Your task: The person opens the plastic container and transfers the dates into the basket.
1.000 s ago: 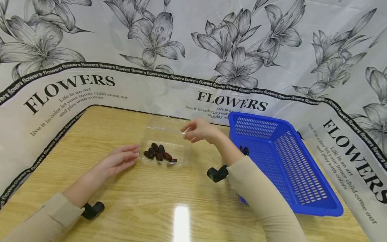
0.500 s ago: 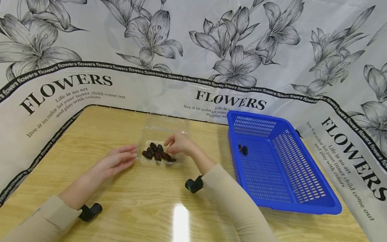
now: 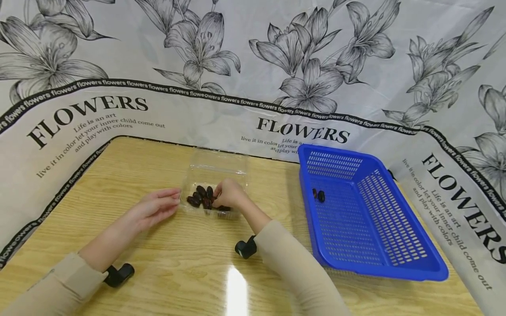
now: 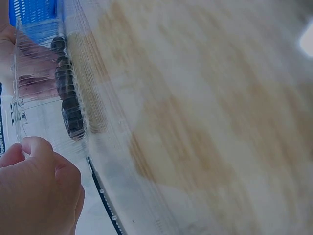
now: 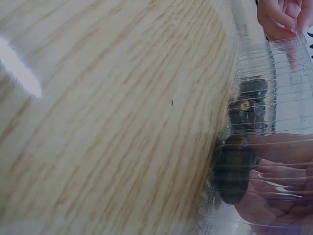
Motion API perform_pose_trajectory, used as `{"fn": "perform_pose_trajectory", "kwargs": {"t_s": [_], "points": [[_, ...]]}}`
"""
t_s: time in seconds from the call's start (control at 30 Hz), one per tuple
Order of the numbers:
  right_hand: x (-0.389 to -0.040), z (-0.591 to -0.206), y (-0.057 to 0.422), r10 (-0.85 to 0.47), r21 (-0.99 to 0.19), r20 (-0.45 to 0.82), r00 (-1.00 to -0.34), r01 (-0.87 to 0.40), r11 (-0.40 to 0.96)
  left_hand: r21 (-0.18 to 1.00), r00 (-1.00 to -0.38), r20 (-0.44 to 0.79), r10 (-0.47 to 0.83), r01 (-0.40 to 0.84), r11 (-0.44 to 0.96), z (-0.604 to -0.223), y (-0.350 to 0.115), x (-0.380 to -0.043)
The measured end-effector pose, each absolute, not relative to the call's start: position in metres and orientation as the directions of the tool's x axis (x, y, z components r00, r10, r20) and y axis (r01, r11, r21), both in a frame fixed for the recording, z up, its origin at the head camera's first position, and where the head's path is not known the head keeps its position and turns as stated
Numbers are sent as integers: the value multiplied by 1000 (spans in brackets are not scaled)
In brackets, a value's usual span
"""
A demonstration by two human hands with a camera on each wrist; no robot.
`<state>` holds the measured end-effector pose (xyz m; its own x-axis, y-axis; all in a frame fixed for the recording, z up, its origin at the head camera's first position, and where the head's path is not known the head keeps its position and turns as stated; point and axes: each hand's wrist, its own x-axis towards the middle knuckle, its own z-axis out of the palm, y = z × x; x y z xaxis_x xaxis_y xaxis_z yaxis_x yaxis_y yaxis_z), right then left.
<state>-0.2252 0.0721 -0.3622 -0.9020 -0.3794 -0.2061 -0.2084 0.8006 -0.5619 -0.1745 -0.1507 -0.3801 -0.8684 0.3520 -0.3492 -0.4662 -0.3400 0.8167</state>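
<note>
Several dark brown dates (image 3: 201, 191) lie in a clear plastic box (image 3: 231, 215) with its lid folded back. My left hand (image 3: 158, 206) is at the box's left side; in the left wrist view, its thumb and finger (image 4: 36, 144) pinch the rim. Reaching into the box from the right, my right hand (image 3: 232, 194) has its fingertips down among the dates and pinches one, which its fingers mostly hide. Through the ribbed wall in the right wrist view, the right fingers (image 5: 283, 147) show right behind a date (image 5: 232, 171).
A blue perforated basket (image 3: 369, 219) stands on the right of the wooden table (image 3: 178, 272), with a couple of dates (image 3: 321, 196) near its left wall. A white flower-printed cloth (image 3: 213, 114) rises behind the table and along its sides.
My right hand has moved left and down from above the box's right edge to the dates inside, where its fingers have closed on one. The left hand stays at the box's left side.
</note>
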Motion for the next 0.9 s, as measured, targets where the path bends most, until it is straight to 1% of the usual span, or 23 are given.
{"fn": "perform_pose_trajectory", "kwargs": {"t_s": [0.23,0.3,0.5,0.6,0.77,0.9], "points": [[-228,-361,73,-384,-551,-212,-899,-215,806,819,-867,-357,349,-470,-329,-379,-151,-175],[-228,-360,73,-388,-564,-216,-896,-210,798,816,-867,-359,344,-471,-335,-379,-150,-175],[-230,-353,76,-374,-640,-275,-886,-121,759,816,-869,-357,342,-469,-340,-377,-149,-175],[-232,-344,77,-376,-695,-302,-876,-67,716,817,-871,-353,342,-465,-341,-375,-149,-175],[-236,-325,83,-419,-795,-303,-856,-16,607,824,-875,-348,336,-456,-336,-375,-151,-175],[-239,-309,97,-423,-838,-289,-859,13,546,819,-871,-356,340,-466,-334,-376,-151,-174]]}}
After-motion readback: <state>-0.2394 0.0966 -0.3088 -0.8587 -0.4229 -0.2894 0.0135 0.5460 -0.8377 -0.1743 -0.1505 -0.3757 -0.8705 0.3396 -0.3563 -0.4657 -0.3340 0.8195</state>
